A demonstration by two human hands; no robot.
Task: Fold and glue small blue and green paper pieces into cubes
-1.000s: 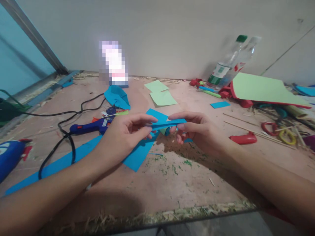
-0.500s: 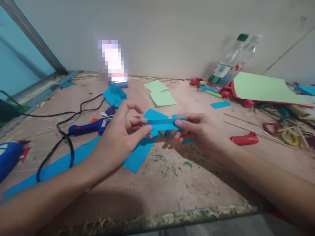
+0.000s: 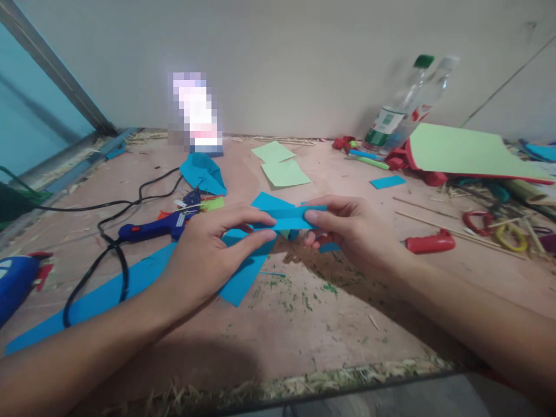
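Observation:
A small strip of blue paper (image 3: pixel 289 219) with a lengthwise crease is held up between my two hands, above the table. My left hand (image 3: pixel 217 243) pinches its left end, the index finger on top and the thumb at the lower edge. At the right end, my right hand (image 3: pixel 345 223) grips the strip with the thumb on its face and the other fingers behind. Below and behind the strip lie more blue paper pieces (image 3: pixel 245 272), partly covered by my left hand.
Left of my left hand lies a blue glue gun (image 3: pixel 150 229) with a black cord (image 3: pixel 102 226). Two pale green paper squares (image 3: pixel 284 172) lie farther back. To the right are a red lighter-like object (image 3: pixel 430 242), thin sticks (image 3: pixel 434 223) and two bottles (image 3: pixel 384 124) against the wall.
My left index finger has come down from a raised, curled position onto the strip's left end, and the left thumb has shifted slightly right. My right hand keeps its hold.

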